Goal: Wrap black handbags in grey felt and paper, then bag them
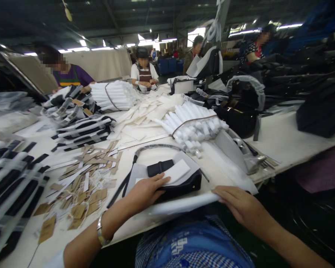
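Observation:
My left hand (pixel 145 191) lies flat with fingers spread on a black bag (pixel 181 184) at the table's front edge. A white card (pixel 176 172) and a black rolled strap (pixel 159 167) rest on top of the bag, just past my fingertips. My right hand (pixel 240 204) rests with fingers stretched out on a long white paper sheet (pixel 181 204) that runs under the bag along the table edge. A grey cord (pixel 156 147) loops behind the bag.
Brown paper tags (pixel 80 193) with strings lie scattered left of the bag. Rolled white paper bundles (pixel 195 124) sit behind it, a grey metal device (pixel 240 150) to the right. Black-and-white wrapped items (pixel 13 186) fill the left. Several people work at the far side.

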A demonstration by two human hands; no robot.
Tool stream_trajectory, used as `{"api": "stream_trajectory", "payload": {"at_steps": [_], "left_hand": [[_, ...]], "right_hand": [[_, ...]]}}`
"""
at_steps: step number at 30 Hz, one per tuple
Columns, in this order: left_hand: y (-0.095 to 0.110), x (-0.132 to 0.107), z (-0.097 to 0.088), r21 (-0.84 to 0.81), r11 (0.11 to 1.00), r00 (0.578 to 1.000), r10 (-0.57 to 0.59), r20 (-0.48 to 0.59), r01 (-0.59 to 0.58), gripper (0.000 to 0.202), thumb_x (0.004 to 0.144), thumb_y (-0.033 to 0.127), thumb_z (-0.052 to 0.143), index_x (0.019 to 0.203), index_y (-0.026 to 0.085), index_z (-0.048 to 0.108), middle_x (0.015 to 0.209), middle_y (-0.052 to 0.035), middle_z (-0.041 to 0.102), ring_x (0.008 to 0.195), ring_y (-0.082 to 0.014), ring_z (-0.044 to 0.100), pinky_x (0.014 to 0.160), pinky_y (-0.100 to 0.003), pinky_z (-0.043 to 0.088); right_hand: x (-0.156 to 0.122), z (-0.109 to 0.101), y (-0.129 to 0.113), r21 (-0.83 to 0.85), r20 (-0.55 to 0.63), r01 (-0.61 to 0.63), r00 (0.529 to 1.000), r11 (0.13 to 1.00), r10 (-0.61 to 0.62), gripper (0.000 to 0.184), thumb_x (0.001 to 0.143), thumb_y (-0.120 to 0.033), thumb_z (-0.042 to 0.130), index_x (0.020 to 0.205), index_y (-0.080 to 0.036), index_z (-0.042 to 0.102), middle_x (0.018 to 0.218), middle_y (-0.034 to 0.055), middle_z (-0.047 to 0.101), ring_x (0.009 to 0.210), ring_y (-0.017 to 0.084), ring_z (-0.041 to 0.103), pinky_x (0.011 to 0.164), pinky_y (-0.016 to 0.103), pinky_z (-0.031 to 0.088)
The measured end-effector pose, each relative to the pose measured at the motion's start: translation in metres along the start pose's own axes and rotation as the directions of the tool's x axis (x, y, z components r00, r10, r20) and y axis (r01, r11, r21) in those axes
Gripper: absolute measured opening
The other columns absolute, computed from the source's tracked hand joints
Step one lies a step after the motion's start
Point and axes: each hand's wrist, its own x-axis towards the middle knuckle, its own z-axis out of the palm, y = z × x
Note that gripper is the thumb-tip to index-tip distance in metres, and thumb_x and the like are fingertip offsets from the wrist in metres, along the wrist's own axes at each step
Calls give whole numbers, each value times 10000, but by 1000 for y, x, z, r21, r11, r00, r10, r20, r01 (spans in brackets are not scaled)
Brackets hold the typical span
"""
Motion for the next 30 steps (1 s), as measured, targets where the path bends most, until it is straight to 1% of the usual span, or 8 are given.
{"api": "stream_trajectory", "payload": {"at_steps": [4, 8, 12, 16, 20, 24, 27, 30], "left_hand": [[9, -5, -4, 7, 1000, 999, -26, -18, 27, 558, 911, 196, 597, 1445, 291, 467, 1460, -66, 517, 1270, -246, 572, 1034, -383, 502], [13, -11, 1, 28, 999, 999, -44, -29, 45, 603, 913, 293, 634, 1474, 270, 414, 1494, -104, 481, 1332, -264, 511, 1055, -398, 484], [13, -15, 24, 145, 989, 997, -13, -77, 24, 775, 810, 302, 771, 1480, 222, 390, 1516, -168, 439, 1359, -325, 473, 1080, -457, 456], [14, -17, 49, 261, 964, 986, -2, -165, 46, 674, 858, 163, 697, 1464, 208, 406, 1509, -185, 443, 1356, -332, 475, 1080, -478, 455], [14, -18, 59, 297, 954, 983, 5, -185, 51, 607, 911, 104, 585, 1478, 207, 392, 1531, -180, 412, 1389, -314, 434, 1096, -472, 436], [13, -20, 62, 350, 935, 985, 2, -172, 60, 582, 938, 107, 518, 1493, 206, 374, 1558, -155, 376, 1415, -311, 395, 1095, -468, 428], [20, -19, 62, 388, 920, 989, -2, -150, 60, 559, 943, 77, 429, 1488, 191, 377, 1601, -106, 306, 1469, -287, 294, 1123, -495, 381], [37, -10, 55, 384, 919, 991, -41, -129, 88, 492, 951, 145, 425, 1442, 153, 430, 1618, -106, 261, 1501, -279, 200, 1147, -552, 316]], "right_hand": [[36, 24, -36, -2, -109, 29, 994, 1000, -29, 366, 939, -103, 473, 1245, -219, 636, 1162, 84, 698, 1094, 242, 637, 980, 420, 550], [50, 48, -43, 2, -190, 1, 982, 1000, -1, 312, 939, -111, 485, 1168, -214, 669, 1103, 109, 679, 1069, 258, 626, 918, 422, 576], [51, 61, -33, -20, -247, -24, 969, 1000, 18, 246, 940, -127, 508, 1077, -211, 695, 1034, 116, 674, 1003, 253, 645, 846, 400, 591], [51, 52, -33, -101, -273, 0, 962, 995, -28, 198, 926, -128, 574, 1050, -216, 701, 982, 88, 711, 937, 238, 668, 846, 397, 571], [64, 30, -38, -150, -241, 132, 956, 980, -166, 308, 911, -155, 632, 1203, -251, 652, 1129, 59, 720, 1182, 265, 600, 1080, 487, 441], [87, 31, -29, -202, -53, 374, 919, 905, -391, 465, 962, -171, 547, 1423, -210, 501, 1452, 62, 543, 1415, 300, 391, 1192, 550, 284], [94, 49, -14, -165, -58, 466, 875, 869, -480, 434, 995, -96, 418, 1405, -198, 520, 1384, 27, 609, 1333, 216, 506, 1192, 470, 325], [87, 66, -5, -121, -133, 439, 882, 890, -453, 421, 992, -91, 430, 1380, -207, 547, 1318, 27, 657, 1259, 183, 576, 1173, 438, 362]]}}
